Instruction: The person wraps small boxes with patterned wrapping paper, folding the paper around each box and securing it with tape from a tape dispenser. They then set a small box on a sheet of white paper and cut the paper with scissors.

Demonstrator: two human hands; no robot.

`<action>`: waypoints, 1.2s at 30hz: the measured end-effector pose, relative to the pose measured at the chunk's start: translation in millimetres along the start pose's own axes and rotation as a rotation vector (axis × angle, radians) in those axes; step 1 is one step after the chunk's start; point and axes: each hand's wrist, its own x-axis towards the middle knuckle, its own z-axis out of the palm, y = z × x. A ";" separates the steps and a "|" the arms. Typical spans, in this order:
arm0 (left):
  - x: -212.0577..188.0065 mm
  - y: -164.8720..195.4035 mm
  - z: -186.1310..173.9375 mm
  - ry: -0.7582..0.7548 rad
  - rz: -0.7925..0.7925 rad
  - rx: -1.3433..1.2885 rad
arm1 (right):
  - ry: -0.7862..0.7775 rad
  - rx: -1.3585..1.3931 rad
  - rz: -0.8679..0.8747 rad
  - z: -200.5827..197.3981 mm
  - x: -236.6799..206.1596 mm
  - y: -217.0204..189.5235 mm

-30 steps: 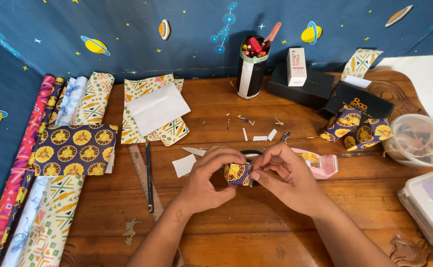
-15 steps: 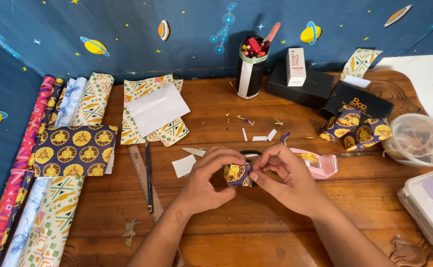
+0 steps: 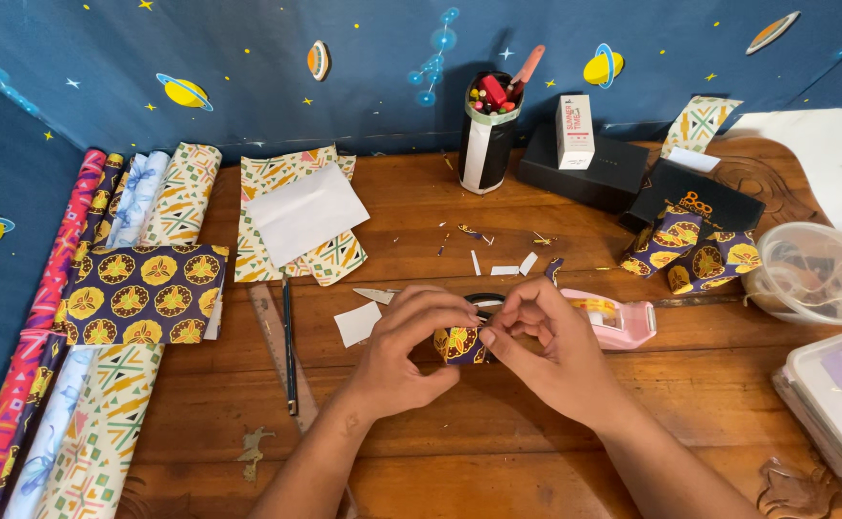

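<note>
The parcel (image 3: 460,344) is small and boxy, wrapped in dark purple paper with yellow-orange round medallions, and sits at the middle of the wooden table (image 3: 498,452), pinched between both hands. The left hand (image 3: 404,351) grasps its left side with the fingers curled over the top; the right hand (image 3: 541,348) clamps its right edge with thumb and fingertips. The table is warm brown, scattered with paper scraps, and backed by a blue cloth (image 3: 248,67) printed with planets and stars. Just right of the parcel lies a pink tape dispenser (image 3: 623,322), partly hidden by the right hand. Left of the parcel lie a white slip (image 3: 358,324), a pencil (image 3: 288,346) and a ruler (image 3: 275,346); farther left, paper rolls (image 3: 104,404). Beyond the parcel stands a pen cup (image 3: 487,135).
</note>
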 end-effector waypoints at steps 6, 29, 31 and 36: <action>-0.2 1.9 -0.6 0.014 -0.037 0.024 | 0.050 -0.043 0.012 1.7 3.2 -2.7; -0.4 2.8 -6.6 -0.055 -0.028 -0.140 | 0.056 0.165 0.002 -6.5 0.4 11.6; -1.6 2.4 -5.4 -0.078 -0.144 -0.336 | 0.029 0.234 -0.018 -10.2 -0.1 12.0; -4.2 1.2 -7.0 -0.159 -0.387 -1.011 | -0.110 0.044 -0.169 -10.1 -1.7 2.5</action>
